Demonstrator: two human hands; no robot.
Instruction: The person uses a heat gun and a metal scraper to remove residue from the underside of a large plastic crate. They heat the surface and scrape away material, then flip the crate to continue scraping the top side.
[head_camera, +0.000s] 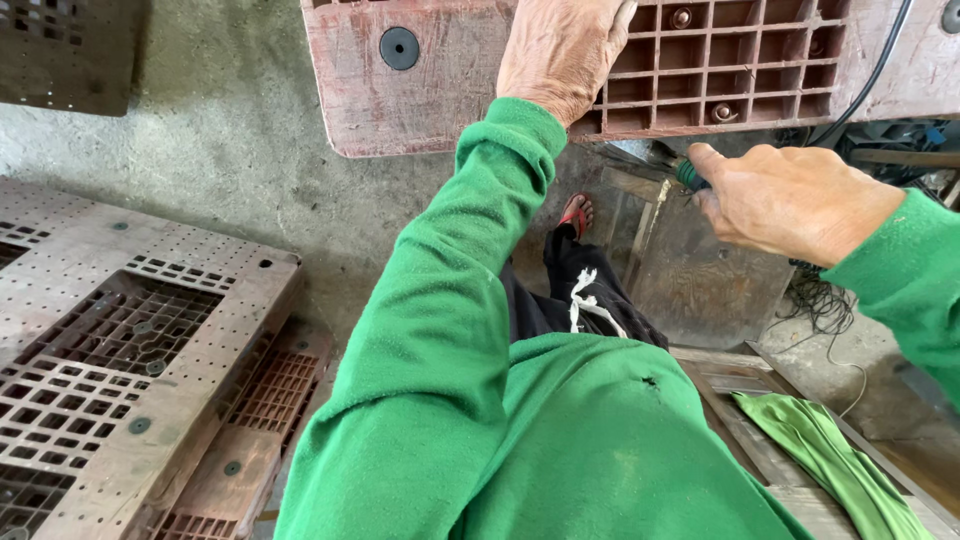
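Up at the top of the view, the left hand (560, 50) is lying flat on a reddish plastic pallet (440, 80), fingers together and curling over its gridded part, so it's bracing the thing more than grabbing it. The pallet is standing in front of the person, with round black plugs on its solid face and a black cable (880, 60) running across its right corner.

Just below its lower edge, the right hand (790, 200) is closing tight around a green-handled tool (690, 177). Only the end of the handle is poking out past the thumb, so I can't tell what kind of tool it is. It's sitting near the pallet's bottom edge, not clearly touching it.

Both arms are wearing green sleeves. Further down, a foot in a red sandal (577, 213) is standing on the concrete floor (230, 140). Off to the left, more brown pallets (130, 350) are lying stacked flat. Down at the right, a green cloth (830, 460) is draping over some wooden boards, with a tangle of thin wire (822, 305) nearby.
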